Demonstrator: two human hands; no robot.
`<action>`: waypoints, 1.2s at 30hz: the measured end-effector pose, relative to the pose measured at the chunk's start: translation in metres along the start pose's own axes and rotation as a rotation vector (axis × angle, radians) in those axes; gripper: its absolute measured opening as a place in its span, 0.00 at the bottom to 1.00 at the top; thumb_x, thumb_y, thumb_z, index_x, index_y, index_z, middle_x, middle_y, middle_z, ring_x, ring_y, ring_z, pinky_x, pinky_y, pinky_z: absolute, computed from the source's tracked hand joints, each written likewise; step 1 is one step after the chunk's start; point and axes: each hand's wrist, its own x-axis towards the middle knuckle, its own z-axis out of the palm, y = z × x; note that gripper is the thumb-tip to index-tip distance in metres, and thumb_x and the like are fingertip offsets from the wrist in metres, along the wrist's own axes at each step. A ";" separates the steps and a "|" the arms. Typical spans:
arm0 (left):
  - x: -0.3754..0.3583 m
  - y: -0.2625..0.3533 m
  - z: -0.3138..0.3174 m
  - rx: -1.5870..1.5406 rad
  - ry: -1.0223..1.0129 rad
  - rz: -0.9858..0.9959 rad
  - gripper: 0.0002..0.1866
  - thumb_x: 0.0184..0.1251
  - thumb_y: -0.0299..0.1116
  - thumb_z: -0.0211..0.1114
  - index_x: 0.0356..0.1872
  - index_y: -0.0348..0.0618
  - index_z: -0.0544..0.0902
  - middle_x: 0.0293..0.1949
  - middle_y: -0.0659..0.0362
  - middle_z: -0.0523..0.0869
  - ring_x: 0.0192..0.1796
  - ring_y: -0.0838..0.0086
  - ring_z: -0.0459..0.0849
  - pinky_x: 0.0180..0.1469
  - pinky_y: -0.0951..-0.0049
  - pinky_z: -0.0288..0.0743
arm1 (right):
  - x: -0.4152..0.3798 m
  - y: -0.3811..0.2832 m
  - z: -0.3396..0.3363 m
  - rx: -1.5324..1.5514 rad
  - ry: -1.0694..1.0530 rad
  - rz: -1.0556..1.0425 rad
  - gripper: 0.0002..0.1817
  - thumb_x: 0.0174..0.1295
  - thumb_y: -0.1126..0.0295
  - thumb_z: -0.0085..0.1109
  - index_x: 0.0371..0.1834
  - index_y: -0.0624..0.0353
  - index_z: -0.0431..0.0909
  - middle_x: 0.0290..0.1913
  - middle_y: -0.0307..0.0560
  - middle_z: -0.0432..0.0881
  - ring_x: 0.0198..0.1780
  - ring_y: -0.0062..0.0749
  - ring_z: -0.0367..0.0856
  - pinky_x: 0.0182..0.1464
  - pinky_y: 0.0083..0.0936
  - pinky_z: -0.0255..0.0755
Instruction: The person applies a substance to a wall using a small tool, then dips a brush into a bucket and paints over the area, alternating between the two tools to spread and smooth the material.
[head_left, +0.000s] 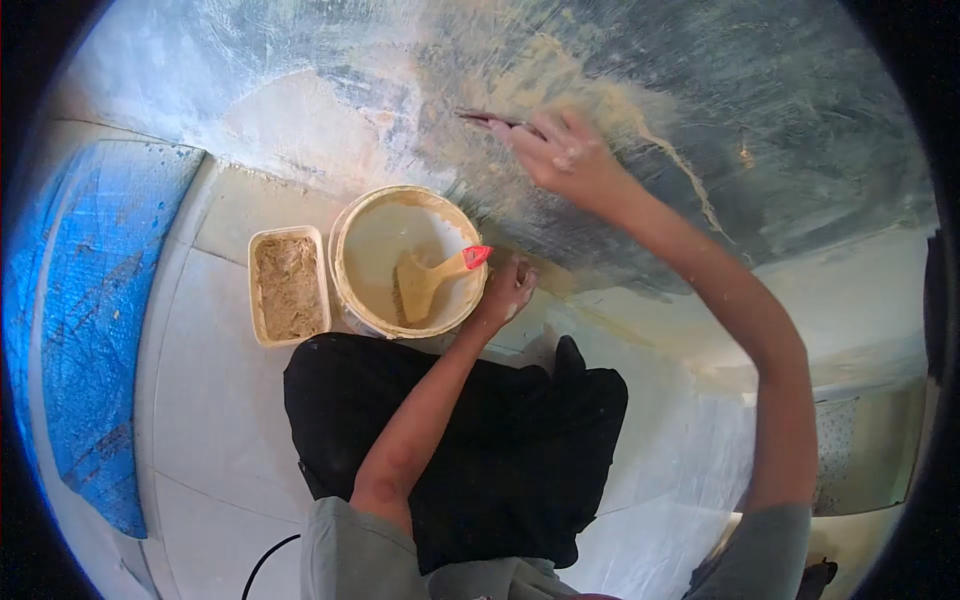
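My right hand (562, 152) is closed around a thin, dark, scraper-like tool (484, 118), its tip at the patchy grey and tan wall (690, 90). The hand is slightly blurred, and the tool shows nearly edge-on. My left hand (512, 288), smeared with pale paste, is beside the right rim of a white bucket (352, 290). Its fingers are curled, and I cannot make out whether anything is in them. Inside the bucket, a wide brush (425, 288) with a red handle end leans in cloudy liquid. That handle end is close to my left hand.
Left of the bucket stands a small rectangular tub (290, 288) of tan paste. A blue plastic sheet (95, 330) covers the far left side. My legs in black trousers (480, 440) are on the pale tiled floor (220, 400). A dark cable (265, 562) curves at the lower left.
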 end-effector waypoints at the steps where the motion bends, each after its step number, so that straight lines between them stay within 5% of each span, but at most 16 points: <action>1: -0.001 0.005 -0.002 0.015 0.004 -0.025 0.18 0.65 0.44 0.54 0.49 0.42 0.72 0.41 0.47 0.82 0.41 0.52 0.82 0.46 0.57 0.73 | 0.007 0.010 -0.007 0.006 0.004 0.004 0.26 0.47 0.66 0.56 0.55 0.49 0.75 0.32 0.28 0.71 0.36 0.21 0.70 0.36 0.29 0.60; 7: 0.000 -0.004 0.005 -0.030 0.037 0.010 0.17 0.66 0.42 0.53 0.49 0.42 0.72 0.40 0.47 0.83 0.40 0.53 0.82 0.45 0.57 0.74 | 0.018 0.013 -0.017 -0.162 -0.118 0.211 0.26 0.47 0.66 0.57 0.55 0.49 0.75 0.32 0.29 0.71 0.36 0.22 0.69 0.39 0.30 0.61; 10: -0.001 -0.002 0.004 0.002 0.048 0.025 0.17 0.66 0.42 0.54 0.49 0.42 0.71 0.40 0.47 0.82 0.39 0.53 0.82 0.45 0.57 0.74 | 0.011 0.013 -0.008 0.064 -0.027 -0.015 0.27 0.47 0.68 0.57 0.57 0.47 0.74 0.33 0.28 0.72 0.36 0.24 0.70 0.40 0.31 0.62; 16: 0.006 -0.014 0.007 0.012 0.068 0.043 0.16 0.66 0.41 0.55 0.47 0.41 0.71 0.39 0.48 0.82 0.39 0.57 0.83 0.43 0.60 0.74 | -0.011 0.015 -0.044 -0.167 -0.030 0.496 0.30 0.46 0.69 0.59 0.59 0.41 0.74 0.34 0.27 0.74 0.40 0.25 0.71 0.45 0.30 0.62; 18: 0.005 -0.011 0.008 -0.108 0.100 0.164 0.14 0.62 0.35 0.58 0.44 0.37 0.71 0.31 0.51 0.81 0.33 0.63 0.83 0.37 0.65 0.75 | -0.048 -0.014 -0.026 -0.092 -0.206 0.067 0.27 0.45 0.72 0.61 0.52 0.35 0.79 0.38 0.25 0.77 0.43 0.29 0.71 0.48 0.34 0.60; 21: 0.004 -0.001 0.002 -0.057 -0.012 -0.046 0.17 0.65 0.42 0.57 0.47 0.42 0.72 0.37 0.49 0.82 0.38 0.59 0.82 0.41 0.63 0.75 | -0.033 0.009 -0.060 -0.143 -0.159 0.347 0.28 0.44 0.72 0.62 0.52 0.34 0.79 0.39 0.24 0.78 0.42 0.27 0.71 0.49 0.31 0.58; 24: 0.010 -0.021 0.012 -0.100 0.121 0.136 0.18 0.64 0.44 0.57 0.48 0.45 0.72 0.36 0.49 0.82 0.37 0.59 0.82 0.40 0.62 0.74 | -0.026 0.010 -0.076 -0.098 -0.253 0.492 0.27 0.44 0.70 0.63 0.52 0.35 0.79 0.43 0.21 0.79 0.43 0.24 0.70 0.51 0.30 0.56; 25: 0.009 -0.018 0.011 -0.104 0.112 0.147 0.18 0.64 0.44 0.57 0.48 0.45 0.72 0.36 0.49 0.82 0.37 0.59 0.82 0.40 0.62 0.74 | -0.032 0.013 -0.070 -0.111 -0.259 0.494 0.27 0.44 0.70 0.63 0.52 0.35 0.79 0.43 0.21 0.79 0.43 0.24 0.70 0.51 0.30 0.56; 27: 0.003 -0.007 0.004 -0.044 0.010 0.027 0.18 0.64 0.46 0.56 0.48 0.45 0.72 0.36 0.49 0.82 0.38 0.59 0.82 0.40 0.61 0.74 | -0.049 0.016 -0.052 -0.126 -0.148 0.093 0.26 0.45 0.68 0.63 0.52 0.35 0.79 0.48 0.20 0.79 0.47 0.26 0.69 0.54 0.30 0.54; 30: 0.002 -0.002 -0.001 0.032 -0.021 -0.027 0.19 0.64 0.47 0.55 0.49 0.45 0.72 0.39 0.48 0.81 0.39 0.57 0.82 0.41 0.60 0.74 | -0.029 0.027 -0.072 -0.186 -0.116 0.384 0.22 0.48 0.65 0.62 0.51 0.35 0.79 0.52 0.21 0.78 0.51 0.28 0.69 0.56 0.32 0.54; 33: 0.005 -0.010 0.003 0.021 0.000 0.011 0.19 0.64 0.47 0.55 0.49 0.45 0.72 0.39 0.48 0.82 0.39 0.56 0.82 0.43 0.60 0.74 | -0.043 0.003 -0.047 -0.134 -0.212 0.137 0.20 0.53 0.59 0.58 0.51 0.40 0.79 0.58 0.25 0.73 0.58 0.28 0.66 0.59 0.34 0.56; 36: 0.003 -0.012 0.006 0.026 0.047 0.089 0.17 0.62 0.41 0.56 0.47 0.42 0.71 0.33 0.48 0.81 0.35 0.58 0.82 0.40 0.60 0.74 | -0.047 0.014 -0.046 -0.294 -0.174 0.114 0.25 0.55 0.52 0.56 0.58 0.39 0.73 0.61 0.29 0.70 0.61 0.29 0.63 0.63 0.36 0.52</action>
